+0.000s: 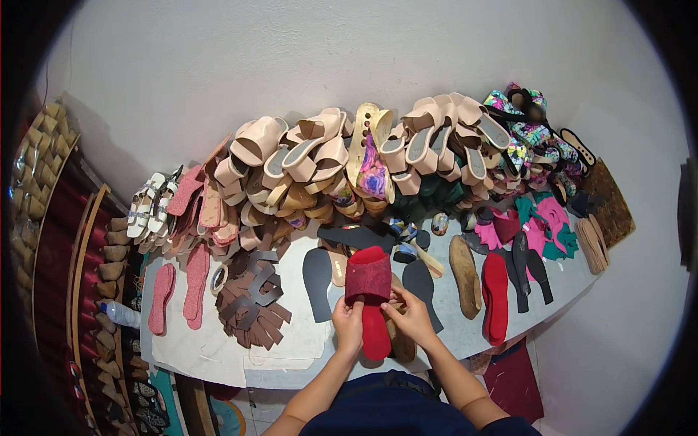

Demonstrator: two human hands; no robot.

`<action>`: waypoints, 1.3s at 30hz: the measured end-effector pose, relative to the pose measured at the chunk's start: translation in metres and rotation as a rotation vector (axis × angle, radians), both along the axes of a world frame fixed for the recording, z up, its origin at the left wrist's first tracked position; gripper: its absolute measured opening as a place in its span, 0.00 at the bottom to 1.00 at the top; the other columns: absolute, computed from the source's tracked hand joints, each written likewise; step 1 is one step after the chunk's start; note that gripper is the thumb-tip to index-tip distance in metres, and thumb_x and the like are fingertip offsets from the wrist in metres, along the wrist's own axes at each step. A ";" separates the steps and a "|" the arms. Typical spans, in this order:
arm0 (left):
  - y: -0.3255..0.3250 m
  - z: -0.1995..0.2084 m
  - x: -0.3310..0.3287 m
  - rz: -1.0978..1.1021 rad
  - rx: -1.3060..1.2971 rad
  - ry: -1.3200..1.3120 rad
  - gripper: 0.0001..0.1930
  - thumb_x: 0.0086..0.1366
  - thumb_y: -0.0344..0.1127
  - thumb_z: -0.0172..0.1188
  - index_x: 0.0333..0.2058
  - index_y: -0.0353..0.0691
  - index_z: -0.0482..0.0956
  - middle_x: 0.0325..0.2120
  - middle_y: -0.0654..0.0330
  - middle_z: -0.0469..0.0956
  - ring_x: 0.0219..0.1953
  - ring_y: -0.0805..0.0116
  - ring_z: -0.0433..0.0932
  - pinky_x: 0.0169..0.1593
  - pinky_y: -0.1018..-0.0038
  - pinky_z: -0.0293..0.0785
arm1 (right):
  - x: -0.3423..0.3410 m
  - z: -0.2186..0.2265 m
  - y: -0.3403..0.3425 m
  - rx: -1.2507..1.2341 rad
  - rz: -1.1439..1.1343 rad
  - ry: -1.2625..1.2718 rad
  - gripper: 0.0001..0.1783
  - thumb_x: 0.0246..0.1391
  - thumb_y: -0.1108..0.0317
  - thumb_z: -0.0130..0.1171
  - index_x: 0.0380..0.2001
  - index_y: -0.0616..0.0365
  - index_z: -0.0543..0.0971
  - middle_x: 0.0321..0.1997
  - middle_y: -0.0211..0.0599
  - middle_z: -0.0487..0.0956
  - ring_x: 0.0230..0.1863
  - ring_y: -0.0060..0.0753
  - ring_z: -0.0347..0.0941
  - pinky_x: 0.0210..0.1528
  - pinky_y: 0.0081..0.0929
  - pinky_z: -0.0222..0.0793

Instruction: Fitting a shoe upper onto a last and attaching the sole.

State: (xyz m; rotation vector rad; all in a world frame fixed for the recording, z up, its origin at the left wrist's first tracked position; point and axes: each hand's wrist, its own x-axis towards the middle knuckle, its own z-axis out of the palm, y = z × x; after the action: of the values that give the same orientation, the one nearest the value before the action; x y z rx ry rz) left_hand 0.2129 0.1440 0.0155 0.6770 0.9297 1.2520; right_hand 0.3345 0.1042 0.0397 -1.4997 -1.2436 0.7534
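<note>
A red slide sandal (371, 291), with a wide glittery red upper band over a red insole, lies toe-away from me at the front middle of the workbench (283, 341). My left hand (348, 322) grips its left side just below the band. My right hand (408, 314) holds the right side, fingers pressed against the band's edge. A tan wooden shoe last (401, 346) shows partly beneath my right hand. Black sole cut-outs (318, 283) lie on either side of the sandal.
A big heap of beige and patterned sandals (342, 156) lines the wall side. Brown leather strap pieces (254, 301) and pink insoles (180, 287) lie left. A second red insole (496, 298), another wooden last (464, 275) and pink and green scraps (542, 225) lie right. Shelves of lasts (109, 291) stand far left.
</note>
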 end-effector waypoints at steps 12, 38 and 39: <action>-0.006 0.003 0.008 0.070 -0.013 -0.025 0.07 0.58 0.28 0.51 0.36 0.33 0.69 0.30 0.58 0.74 0.30 0.76 0.72 0.34 0.81 0.68 | -0.011 -0.022 0.006 -0.047 -0.110 0.280 0.13 0.49 0.75 0.48 0.39 0.69 0.72 0.30 0.39 0.77 0.31 0.20 0.71 0.32 0.16 0.67; -0.006 -0.002 0.006 0.041 0.012 -0.106 0.10 0.58 0.26 0.48 0.40 0.34 0.67 0.36 0.58 0.72 0.36 0.75 0.71 0.40 0.79 0.66 | -0.013 -0.007 0.008 -0.118 -0.015 0.544 0.12 0.46 0.76 0.55 0.37 0.66 0.73 0.30 0.31 0.75 0.30 0.15 0.68 0.32 0.11 0.62; -0.006 -0.002 0.006 0.043 0.012 -0.107 0.10 0.58 0.26 0.48 0.40 0.34 0.67 0.36 0.58 0.72 0.36 0.75 0.71 0.40 0.79 0.66 | -0.013 -0.008 0.008 -0.117 -0.013 0.543 0.12 0.46 0.76 0.55 0.37 0.66 0.73 0.30 0.31 0.75 0.30 0.15 0.68 0.32 0.11 0.62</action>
State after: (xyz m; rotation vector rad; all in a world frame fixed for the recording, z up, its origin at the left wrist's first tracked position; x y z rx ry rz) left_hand 0.2185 0.1377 0.0136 0.5967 0.8526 1.3199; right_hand 0.3216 0.1118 0.0318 -1.2720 -0.7881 1.1488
